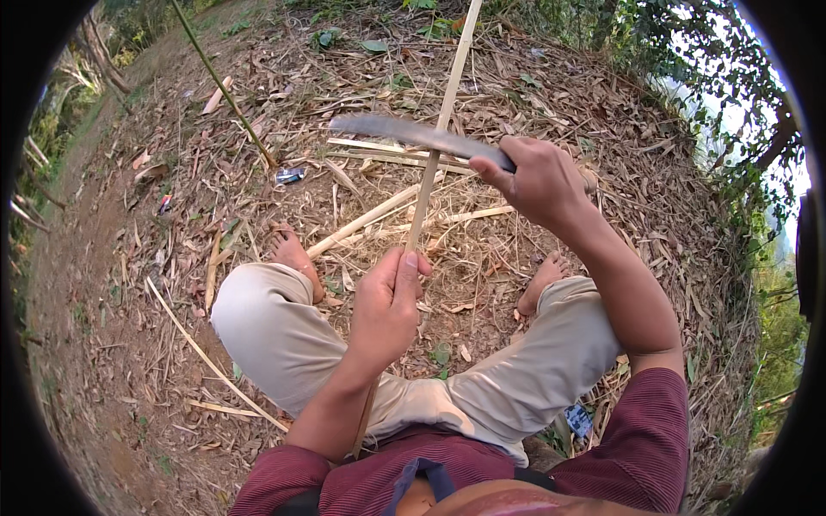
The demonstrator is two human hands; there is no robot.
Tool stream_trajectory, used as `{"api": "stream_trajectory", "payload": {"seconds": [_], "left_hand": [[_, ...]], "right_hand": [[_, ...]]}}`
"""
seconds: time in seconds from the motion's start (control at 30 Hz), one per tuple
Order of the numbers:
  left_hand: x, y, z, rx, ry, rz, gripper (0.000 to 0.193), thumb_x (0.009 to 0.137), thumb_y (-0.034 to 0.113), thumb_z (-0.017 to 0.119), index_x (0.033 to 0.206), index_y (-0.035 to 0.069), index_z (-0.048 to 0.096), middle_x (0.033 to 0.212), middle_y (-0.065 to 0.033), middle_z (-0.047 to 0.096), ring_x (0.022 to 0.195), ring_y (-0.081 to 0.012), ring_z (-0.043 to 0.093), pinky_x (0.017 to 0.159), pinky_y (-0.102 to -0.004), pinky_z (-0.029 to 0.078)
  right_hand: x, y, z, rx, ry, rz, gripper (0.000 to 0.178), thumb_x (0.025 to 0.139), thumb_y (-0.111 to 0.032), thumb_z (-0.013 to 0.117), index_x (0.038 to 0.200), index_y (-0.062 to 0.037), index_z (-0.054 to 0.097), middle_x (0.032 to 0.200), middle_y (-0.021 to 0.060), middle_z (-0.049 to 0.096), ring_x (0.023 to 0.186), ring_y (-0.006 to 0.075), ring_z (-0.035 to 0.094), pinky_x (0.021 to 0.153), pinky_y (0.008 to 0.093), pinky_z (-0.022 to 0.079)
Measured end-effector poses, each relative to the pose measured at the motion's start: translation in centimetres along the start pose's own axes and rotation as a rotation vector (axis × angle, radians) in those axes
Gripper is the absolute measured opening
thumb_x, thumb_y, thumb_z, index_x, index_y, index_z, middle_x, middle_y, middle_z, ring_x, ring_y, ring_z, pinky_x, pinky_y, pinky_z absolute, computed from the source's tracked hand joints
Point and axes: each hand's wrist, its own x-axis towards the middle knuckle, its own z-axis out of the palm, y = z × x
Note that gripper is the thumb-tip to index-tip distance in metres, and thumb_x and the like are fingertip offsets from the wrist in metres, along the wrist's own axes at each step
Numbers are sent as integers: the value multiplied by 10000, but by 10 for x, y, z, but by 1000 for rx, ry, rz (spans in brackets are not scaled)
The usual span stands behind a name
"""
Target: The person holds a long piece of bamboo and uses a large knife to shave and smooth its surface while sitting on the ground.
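Note:
My left hand [391,297] is closed around a long, pale bamboo strip [453,82] in front of my lap. The strip slants up and away from me past the top of the view, and its lower end runs back under my left forearm. My right hand [546,185] grips a machete [391,129] with a slightly curved grey blade; most of its handle is hidden in the palm. Beyond the left hand, the blade lies crosswise against the strip, its tip pointing left and blurred.
Between and beyond my bare feet [295,258] lie several cut strips [370,217] and thin shavings [482,258]. A green stem [225,90] stands at the far left. Another long strip [206,354] rests beside my left knee. Dry leaves cover the sloping ground; bushes [714,95] border the right.

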Motion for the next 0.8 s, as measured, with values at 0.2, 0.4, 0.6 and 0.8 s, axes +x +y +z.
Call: {"api": "stream_trajectory", "payload": {"seconds": [0.2,0.4,0.6,0.8], "left_hand": [[-17,11,2,377,106,176,244,1049,153,452,889,5,560,609,-121,545,464,-199,519,476,-369,383],[-28,12,0,497,142,236,275,1064,175,452,855,21,543,577,-84,459,478,-151,448,480,-353,341],[-62,-11,-7,320,-35,58,288,1081,212,424,880,34,529,594,-2,418,483,-82,376,460,-279,288],[-53,-23,-22,-160,-311,-291,281,1097,267,392,968,50,514,662,57,370,525,-19,289,454,-200,244]], "right_hand": [[-7,-31,28,-43,12,-399,755,795,-792,580,648,-52,591,608,120,601,509,288,643,465,406,517],[6,2,35,-132,172,-513,773,794,-826,532,645,-69,586,573,88,572,444,254,591,421,379,500],[37,118,-7,273,211,490,858,893,-845,182,560,-96,436,514,24,420,466,178,465,506,367,458],[17,30,-2,976,-115,647,604,951,-620,537,861,-31,636,539,-91,334,421,28,331,379,229,320]]}}
